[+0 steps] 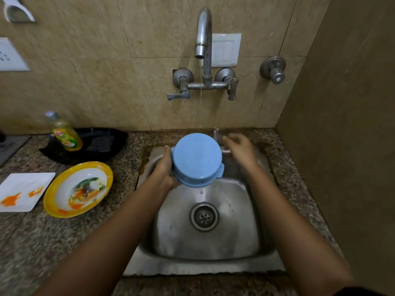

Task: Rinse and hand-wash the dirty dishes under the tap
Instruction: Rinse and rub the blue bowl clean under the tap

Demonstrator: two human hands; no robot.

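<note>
Water point(201, 82) falls in a thin stream from the tap point(204, 28) toward the back of the sink point(213, 242). The left hand point(165, 169) grips the blue bowl point(197, 160) by its left rim, fingers curled round the edge. It holds the bowl over the back half of the sink, tipped so that the underside faces up and toward the person. A drop hangs in the air just below the bowl, above the drain. The right hand point(239, 148) is empty, with fingers spread and relaxed. It hovers over the sink's back right corner, just beside the bowl and near where the stream lands. It is blurred, so its exact pose is hard to read. Whether the water strikes the bowl cannot be told, since the bowl hides the foot of the stream.

By my reading the step in hand is rinsing the blue bowl, with the free hand ready to rub or turn it. The next move probably calls for bringing the bowl's inside under the stream. The right hand would wipe the surface while the left keeps a firm hold on the wet rim.

Much of the task seems left. On the bench point(32, 242) left of the sink sit a yellow bowl point(48, 199) with food scraps and, farther left, a white plate point(25, 184) smeared orange. Behind these, left of the sink's back edge, a soap bottle point(66, 133) leans in a black tray point(111, 142).
</note>
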